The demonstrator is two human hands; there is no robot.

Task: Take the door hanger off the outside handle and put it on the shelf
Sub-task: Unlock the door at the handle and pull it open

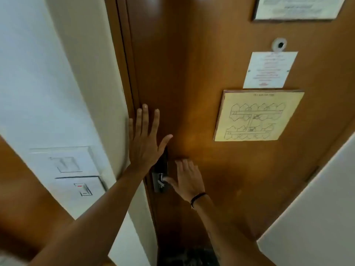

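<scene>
1. White wall (38, 73) fills the left of the view, carrying a switch panel (73, 169) with a rocker switch below it.
2. Next comes the left hand (146, 139), fingers spread and palm flat against the wooden door (192, 83) right at its latch edge.
3. Just below it sits the dark lock plate (160, 177), and the right hand (187, 181), fingers loosely open, touches the metal latch there with its thumb; it pinches nothing.
4. Further right hang a white notice (269, 70) and a floor-plan plaque (257, 116).
5. No door hanger shows. By the task it hangs on the outside handle, beyond the shut door, so the door must open first; the right hand is nearer the latch.
</scene>
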